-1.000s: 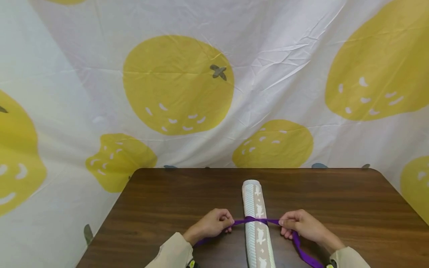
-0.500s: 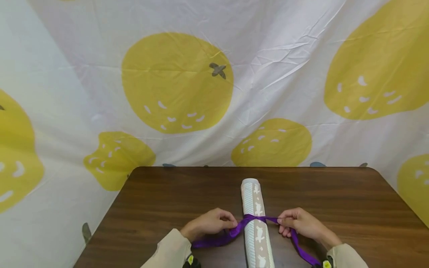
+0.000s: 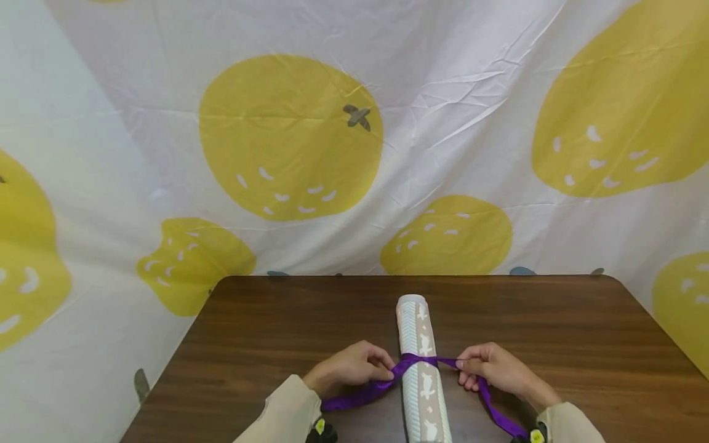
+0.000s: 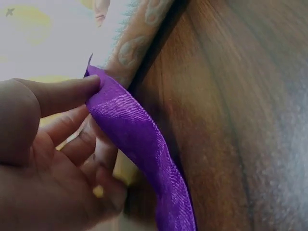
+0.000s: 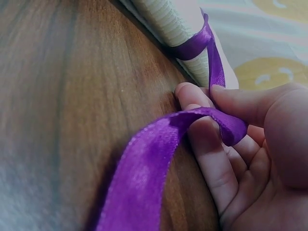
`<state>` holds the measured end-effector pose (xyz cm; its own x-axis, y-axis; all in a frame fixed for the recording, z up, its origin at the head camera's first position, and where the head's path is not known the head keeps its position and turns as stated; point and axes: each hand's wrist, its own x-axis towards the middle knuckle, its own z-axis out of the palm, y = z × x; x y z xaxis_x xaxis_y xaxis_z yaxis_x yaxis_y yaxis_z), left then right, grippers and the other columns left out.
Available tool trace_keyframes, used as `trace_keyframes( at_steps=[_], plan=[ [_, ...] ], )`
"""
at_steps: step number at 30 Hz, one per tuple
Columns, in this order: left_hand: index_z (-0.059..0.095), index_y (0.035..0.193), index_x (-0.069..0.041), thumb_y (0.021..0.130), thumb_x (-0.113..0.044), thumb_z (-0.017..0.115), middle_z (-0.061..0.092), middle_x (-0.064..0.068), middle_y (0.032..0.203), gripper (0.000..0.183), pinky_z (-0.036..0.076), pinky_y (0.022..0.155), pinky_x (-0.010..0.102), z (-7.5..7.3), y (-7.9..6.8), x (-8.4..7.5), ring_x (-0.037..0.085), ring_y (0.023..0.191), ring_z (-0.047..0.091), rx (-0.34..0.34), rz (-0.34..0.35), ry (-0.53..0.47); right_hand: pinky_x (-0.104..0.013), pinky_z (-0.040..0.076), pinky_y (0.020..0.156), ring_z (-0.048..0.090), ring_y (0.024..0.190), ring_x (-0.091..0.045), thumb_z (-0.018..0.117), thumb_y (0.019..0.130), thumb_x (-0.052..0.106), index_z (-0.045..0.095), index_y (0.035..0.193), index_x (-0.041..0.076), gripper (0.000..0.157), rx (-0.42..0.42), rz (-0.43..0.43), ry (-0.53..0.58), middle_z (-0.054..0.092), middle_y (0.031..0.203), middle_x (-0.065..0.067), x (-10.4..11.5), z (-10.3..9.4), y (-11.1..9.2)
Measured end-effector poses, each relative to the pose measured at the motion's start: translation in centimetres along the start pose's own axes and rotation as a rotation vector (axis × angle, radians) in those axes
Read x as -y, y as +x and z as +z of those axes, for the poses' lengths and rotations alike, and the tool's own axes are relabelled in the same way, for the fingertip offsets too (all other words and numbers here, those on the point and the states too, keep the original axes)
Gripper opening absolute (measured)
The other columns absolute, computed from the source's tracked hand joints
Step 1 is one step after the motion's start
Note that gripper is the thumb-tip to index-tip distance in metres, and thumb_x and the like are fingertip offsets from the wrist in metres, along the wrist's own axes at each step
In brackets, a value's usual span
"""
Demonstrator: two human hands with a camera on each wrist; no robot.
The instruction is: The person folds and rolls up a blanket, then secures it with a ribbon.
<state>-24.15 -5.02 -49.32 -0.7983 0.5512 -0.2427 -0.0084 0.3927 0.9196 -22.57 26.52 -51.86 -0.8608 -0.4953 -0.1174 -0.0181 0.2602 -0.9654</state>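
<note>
A rolled-up mat (image 3: 423,394), pale with a beige band of white animal shapes, lies lengthwise on the wooden table. Round its middle runs a purple ribbon (image 3: 418,359), crossed on top. My left hand (image 3: 354,369) pinches the ribbon's left end close beside the roll; in the left wrist view the loose tail of the ribbon (image 4: 139,139) hangs down past the thumb. On the other side my right hand (image 3: 493,369) pinches the right end between thumb and fingers, a little away from the roll. The right tail (image 5: 149,159) loops over the fingers and trails toward the wrist.
The dark wooden table (image 3: 277,320) has its far edge against a white curtain (image 3: 443,123) printed with yellow fruit. Both forearms wear light sleeves, with dark bands at the wrists.
My left hand has slid nearer the roll, and the ribbon on that side has gone from a taut thin line to a wider, slacker band. The right hand has hardly moved.
</note>
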Motion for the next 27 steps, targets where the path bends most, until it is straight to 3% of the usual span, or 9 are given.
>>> trace_keyframes(
  at_steps=[7, 12, 14, 16, 23, 27],
  plan=[
    [0.072, 0.097, -0.002, 0.083, 0.001, 0.075, 0.068, -0.004, 0.078, 0.014, 0.043, 0.057, 0.019, -0.2, 0.3, -0.8, 0.005, 0.068, 0.057, 0.104, 0.100, 0.038, -0.025, 0.056, 0.061, 0.065, 0.065, -0.011, 0.057, 0.098, 0.007, 0.061, 0.097, -0.016, 0.024, -0.015, 0.000, 0.001, 0.069, 0.080, -0.015, 0.0, 0.0, -0.1],
    [0.062, 0.116, -0.001, 0.082, 0.011, 0.071, 0.066, 0.000, 0.081, 0.037, 0.045, 0.056, 0.020, -0.2, 0.8, -1.0, 0.006, 0.068, 0.062, 0.173, 0.155, -0.065, -0.025, 0.056, 0.060, 0.065, 0.065, -0.011, 0.057, 0.098, 0.007, 0.062, 0.097, -0.015, 0.023, -0.026, -0.009, -0.005, 0.069, 0.079, -0.015, 0.0, 0.2, 0.0],
    [0.061, 0.121, 0.000, 0.081, 0.013, 0.070, 0.066, 0.005, 0.082, 0.043, 0.047, 0.059, 0.019, -0.1, 1.0, -1.1, 0.006, 0.069, 0.063, 0.167, 0.188, -0.082, -0.025, 0.057, 0.060, 0.065, 0.065, -0.011, 0.057, 0.097, 0.007, 0.062, 0.096, -0.015, 0.022, -0.029, -0.011, -0.009, 0.069, 0.079, -0.015, 0.0, 0.2, 0.0],
    [0.065, 0.121, -0.004, 0.082, 0.011, 0.071, 0.066, 0.007, 0.084, 0.043, 0.047, 0.060, 0.018, 0.0, 1.2, -1.2, 0.005, 0.070, 0.062, 0.132, 0.224, -0.039, -0.025, 0.057, 0.060, 0.065, 0.065, -0.011, 0.057, 0.098, 0.007, 0.062, 0.096, -0.015, 0.023, -0.033, -0.013, -0.015, 0.069, 0.079, -0.015, 0.1, 0.2, 0.0],
    [0.075, 0.110, -0.008, 0.088, -0.002, 0.072, 0.074, 0.003, 0.091, 0.023, 0.048, 0.066, 0.016, 0.2, 1.4, -1.5, 0.001, 0.074, 0.063, 0.050, 0.311, 0.120, -0.025, 0.056, 0.060, 0.064, 0.064, -0.010, 0.057, 0.098, 0.007, 0.062, 0.096, -0.015, 0.023, -0.043, -0.014, 0.002, 0.070, 0.078, -0.013, 0.1, 0.4, -0.1],
    [0.077, 0.102, -0.010, 0.090, -0.011, 0.073, 0.074, 0.000, 0.096, 0.013, 0.047, 0.076, 0.018, 0.4, 1.5, -1.6, -0.001, 0.083, 0.060, -0.012, 0.368, 0.224, -0.025, 0.056, 0.059, 0.064, 0.064, -0.010, 0.056, 0.098, 0.006, 0.062, 0.097, -0.016, 0.023, -0.043, -0.020, 0.015, 0.070, 0.078, -0.012, 0.0, 0.5, -0.1]
  ],
)
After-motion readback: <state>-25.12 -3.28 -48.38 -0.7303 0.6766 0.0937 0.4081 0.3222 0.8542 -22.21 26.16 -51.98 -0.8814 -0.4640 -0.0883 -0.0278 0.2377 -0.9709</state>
